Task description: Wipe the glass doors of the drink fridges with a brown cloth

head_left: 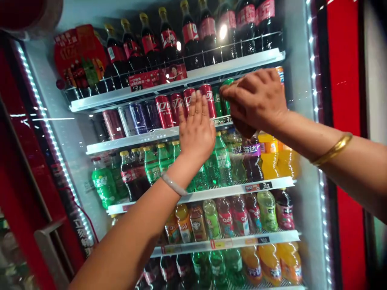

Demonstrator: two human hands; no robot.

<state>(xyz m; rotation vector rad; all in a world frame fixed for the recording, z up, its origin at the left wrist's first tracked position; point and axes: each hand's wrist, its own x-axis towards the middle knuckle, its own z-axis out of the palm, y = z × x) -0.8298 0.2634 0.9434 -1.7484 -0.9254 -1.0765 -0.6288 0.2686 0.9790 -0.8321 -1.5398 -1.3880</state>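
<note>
My left hand, with a pale bangle at the wrist, has its fingers stretched upward in front of the red cola cans on the second shelf. Whether the fingertips touch a can is unclear. To its right is my right hand, with a gold bangle on the forearm. Its fingers are bent over beside the green cans on that shelf, and what they close on, if anything, is hidden. Behind the left hand and below it stand green soda bottles.
Cola bottles line the top shelf behind a wire rail. Lower shelves carry juice and soda bottles. Light strips run down both sides of the cooler. At lower left is a metal door handle.
</note>
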